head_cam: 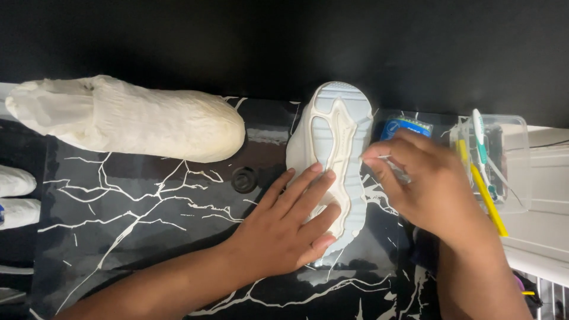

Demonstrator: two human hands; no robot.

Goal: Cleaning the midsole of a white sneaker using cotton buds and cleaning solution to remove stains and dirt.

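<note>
A white shoe (332, 124) lies sole up on a black marble-patterned board (148, 219). My left hand (287, 228) rests flat on the near half of the sole, fingers spread, pressing it down. My right hand (424, 184) hovers at the shoe's right edge, fingers pinched on a thin, small tool (385, 157) whose tip touches the sole's side. What the tool is cannot be made out.
A second white shoe wrapped in tissue paper (130, 118) lies at the left back. A small black cap (244, 179) sits between the shoes. A blue tub (406, 125) is behind my right hand. A clear plastic box (501, 160) with toothbrushes stands at right.
</note>
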